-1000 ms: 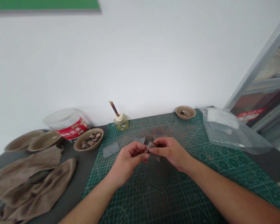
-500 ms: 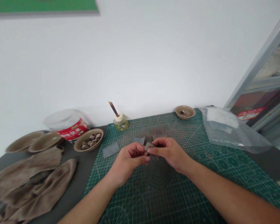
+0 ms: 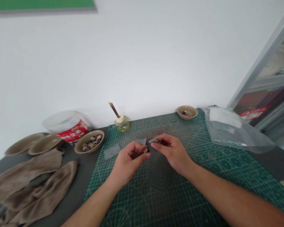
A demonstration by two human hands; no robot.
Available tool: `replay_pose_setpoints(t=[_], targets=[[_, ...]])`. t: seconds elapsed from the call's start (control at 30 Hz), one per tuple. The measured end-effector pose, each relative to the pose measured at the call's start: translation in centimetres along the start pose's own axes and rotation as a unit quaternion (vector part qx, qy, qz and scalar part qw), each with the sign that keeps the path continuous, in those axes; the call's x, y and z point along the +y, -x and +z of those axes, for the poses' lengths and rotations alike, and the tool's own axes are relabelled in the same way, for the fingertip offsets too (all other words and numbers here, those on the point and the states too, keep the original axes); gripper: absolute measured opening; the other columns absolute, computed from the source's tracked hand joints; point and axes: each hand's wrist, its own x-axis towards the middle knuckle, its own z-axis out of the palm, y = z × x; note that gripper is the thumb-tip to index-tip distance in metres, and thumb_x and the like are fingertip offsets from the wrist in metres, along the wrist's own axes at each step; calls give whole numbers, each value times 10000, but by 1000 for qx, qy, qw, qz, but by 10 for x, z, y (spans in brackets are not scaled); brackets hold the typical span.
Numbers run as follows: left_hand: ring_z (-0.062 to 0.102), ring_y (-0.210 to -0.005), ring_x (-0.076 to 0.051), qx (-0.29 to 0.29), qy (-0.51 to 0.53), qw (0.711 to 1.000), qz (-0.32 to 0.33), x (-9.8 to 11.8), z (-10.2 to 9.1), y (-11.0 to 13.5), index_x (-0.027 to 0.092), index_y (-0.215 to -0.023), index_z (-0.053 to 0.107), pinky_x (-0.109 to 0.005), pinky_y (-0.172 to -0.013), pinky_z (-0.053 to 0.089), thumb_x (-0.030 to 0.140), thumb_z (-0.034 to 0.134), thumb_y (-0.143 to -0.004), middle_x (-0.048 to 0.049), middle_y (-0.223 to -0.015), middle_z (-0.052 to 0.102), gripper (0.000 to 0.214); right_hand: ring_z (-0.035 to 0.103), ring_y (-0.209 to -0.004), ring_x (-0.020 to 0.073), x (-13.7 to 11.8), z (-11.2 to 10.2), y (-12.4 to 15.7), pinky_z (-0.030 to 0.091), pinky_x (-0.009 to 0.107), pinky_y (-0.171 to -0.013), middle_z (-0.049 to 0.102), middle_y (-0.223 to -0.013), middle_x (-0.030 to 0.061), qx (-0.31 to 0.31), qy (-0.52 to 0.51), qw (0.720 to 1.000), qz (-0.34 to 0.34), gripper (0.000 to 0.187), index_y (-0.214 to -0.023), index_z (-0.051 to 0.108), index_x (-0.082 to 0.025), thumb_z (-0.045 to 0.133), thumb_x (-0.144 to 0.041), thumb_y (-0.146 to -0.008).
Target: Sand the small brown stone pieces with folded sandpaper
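Observation:
Over the green cutting mat (image 3: 191, 176) my two hands sit close together. My right hand (image 3: 171, 151) pinches a small grey-brown piece of sandpaper (image 3: 152, 140) between thumb and forefinger. My left hand (image 3: 130, 157) is curled, its fingertips closed on a small pale bead-like thing (image 3: 145, 150) that I can barely make out. Just behind the hands lie more abrasive pieces: a blue-grey one (image 3: 141, 141), a larger grey one (image 3: 112, 151) to the left, and a brown one (image 3: 159, 130).
A small glass bottle with a stick (image 3: 121, 123) stands at the mat's far edge. A bowl of nuts or stones (image 3: 90, 141), a red-labelled tub (image 3: 66, 126) and empty dishes (image 3: 34, 143) sit left. Brown cloths (image 3: 30, 183) lie front left. A clear plastic bag (image 3: 232, 130) and small dish (image 3: 186, 112) sit right.
The hands have drawn slightly apart. My right hand carried the sandpaper piece up and away from the left, which keeps the small thing in its fingertips.

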Motion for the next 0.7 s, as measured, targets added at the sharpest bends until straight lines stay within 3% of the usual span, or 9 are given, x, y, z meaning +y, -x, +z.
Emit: replay_pose_setpoints(t=[0.1, 0.2, 0.57, 0.7], targets=[[547, -707, -103, 3, -18, 1000, 20, -2, -1, 1, 165, -803, 571, -214, -650, 440, 199, 768, -747, 28, -764, 594, 207, 592, -799, 167, -3, -4, 0, 447, 304, -744, 692, -818, -2, 12, 113, 990, -88, 72, -879, 749, -263, 755, -263, -807], [569, -746, -119, -9, -37, 998, 40, -2, -1, 2, 164, -799, 569, -235, -690, 458, 185, 767, -745, 13, -784, 612, 207, 616, -872, 170, -6, -5, 2, 458, 319, -813, 717, -867, 2, -17, 145, 978, -148, 116, -916, 755, -283, 732, -207, -832], [623, -742, -142, -20, -102, 993, 58, -6, -7, 2, 180, -874, 623, -257, -701, 495, 209, 763, -757, 0, -787, 664, 185, 645, -837, 157, -12, -7, 6, 472, 311, -829, 746, -912, -6, -74, 229, 940, -242, 180, -985, 703, -242, 699, -143, -835], [644, -755, -147, -10, -125, 990, 72, -3, -7, 3, 180, -915, 656, -260, -713, 510, 208, 758, -762, -16, -816, 689, 186, 644, -855, 155, -10, -8, 6, 480, 294, -823, 744, -926, -1, -82, 247, 935, -239, 158, -982, 702, -233, 668, -138, -859]])
